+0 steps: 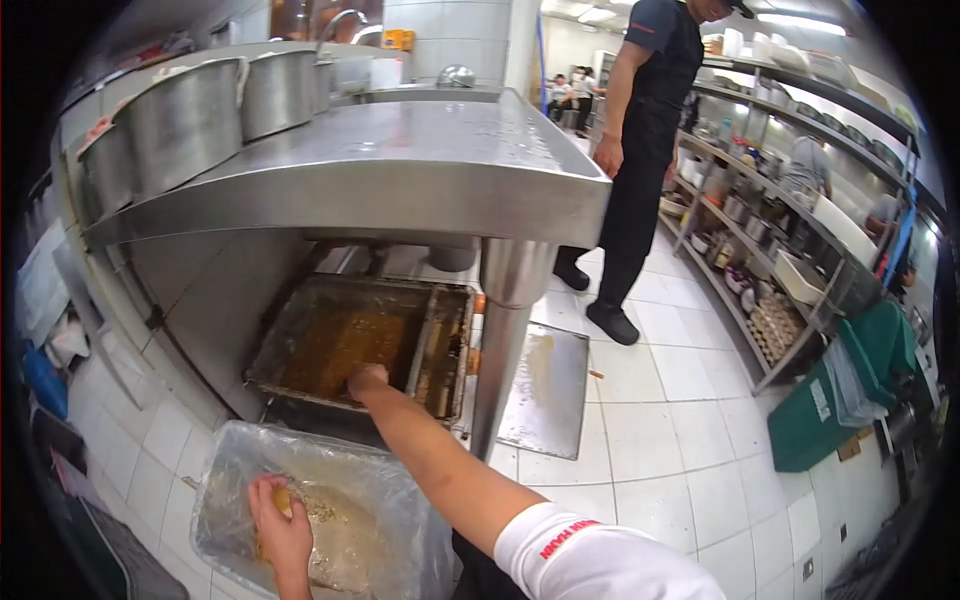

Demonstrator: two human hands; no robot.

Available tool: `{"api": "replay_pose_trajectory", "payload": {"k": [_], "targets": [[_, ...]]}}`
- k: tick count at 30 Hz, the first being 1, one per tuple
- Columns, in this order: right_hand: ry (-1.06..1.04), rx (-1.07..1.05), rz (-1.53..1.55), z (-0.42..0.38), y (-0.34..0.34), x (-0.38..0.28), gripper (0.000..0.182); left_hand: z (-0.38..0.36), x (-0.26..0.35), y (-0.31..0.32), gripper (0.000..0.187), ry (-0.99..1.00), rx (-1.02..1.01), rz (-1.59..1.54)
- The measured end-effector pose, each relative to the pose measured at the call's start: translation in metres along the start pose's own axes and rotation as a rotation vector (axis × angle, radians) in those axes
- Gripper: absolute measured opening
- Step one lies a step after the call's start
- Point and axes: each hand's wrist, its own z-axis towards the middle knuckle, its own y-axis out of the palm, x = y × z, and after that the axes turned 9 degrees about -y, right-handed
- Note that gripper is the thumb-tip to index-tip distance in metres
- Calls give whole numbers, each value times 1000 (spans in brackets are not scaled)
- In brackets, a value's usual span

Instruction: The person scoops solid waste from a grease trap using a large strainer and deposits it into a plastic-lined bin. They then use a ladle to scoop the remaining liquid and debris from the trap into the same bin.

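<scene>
One left hand [281, 527], fingers parted, inside plastic-lined bin [222, 475] at lower left; right hand [368, 381] in murky tank [305, 393] at centre left, grip impossible to tell. Steel table [350, 145] overhead, leg [502, 350] between tank and floor tray [552, 400]; co-worker [652, 130] at upper right.

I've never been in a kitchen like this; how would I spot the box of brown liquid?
Find the big steel table, then look low underneath it. There sits a wide, dark-edged box, with the person's right hand reaching into it. Unlike the bag-lined tub nearer the camera, it shows no plastic lining and holds dark brown liquid.
</scene>
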Motion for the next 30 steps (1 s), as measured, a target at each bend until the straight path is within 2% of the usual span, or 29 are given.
{"api": "replay_pose_trajectory", "payload": {"k": [2, 3, 5, 6, 8, 9, 11, 12, 14, 15, 17, 21, 23, 25, 27, 30], "targets": [[-154, -28, -54, -9, -3, -2, 28, -5, 1, -1, 24, 25, -33, 27], [-131, -24, -51, 0, -3, 0, 28, -6, -2, -1, 24, 36, -51, 17], [-431, -510, -181, 27, -8, -3, 16, -4, -10, -3, 24, 70, 24, -1], [-424, -510, -185, 57, 11, 3, 16, -4, -10, -4, 24, 71, 23, -9], [-3, -479, 695, 116, 68, 27, 9, -7, -9, -7, 23, 43, 8, 16], [3, -479, 695, 117, 75, 24, 9, -8, -6, -7, 23, 42, 3, 12], [449, -274, 1684, 117, 86, 18, 11, -11, 0, -8, 24, 45, 27, 36], [448, -272, 1681, 103, 76, 10, 11, -12, -2, -7, 24, 46, 30, 32], [569, -111, 2081, 61, 45, -14, 13, -15, -10, -2, 24, 29, -24, -10], [569, -111, 2080, 58, 46, -14, 13, -16, -15, 0, 24, 29, -23, -10], [240, -164, 2191, 54, 52, -18, 13, -16, -25, 4, 24, 50, -13, 5], [409, -100, 2204, 65, 55, -34, 15, -3, -37, 4, 24, 17, -90, 40], [312, -195, 2132, 72, 61, -34, 15, 14, -57, 15, 26, 3, -241, -133], [340, -182, 2128, 73, 60, -38, 17, 45, -33, 19, 21, 47, -322, -79], [356, -163, 2115, 72, 56, -49, 18, 79, -14, 35, 22, -32, -373, -258], [256, -124, 2027, 65, 56, -53, 18, 94, 1, 62, 26, -12, -306, -397]]}}
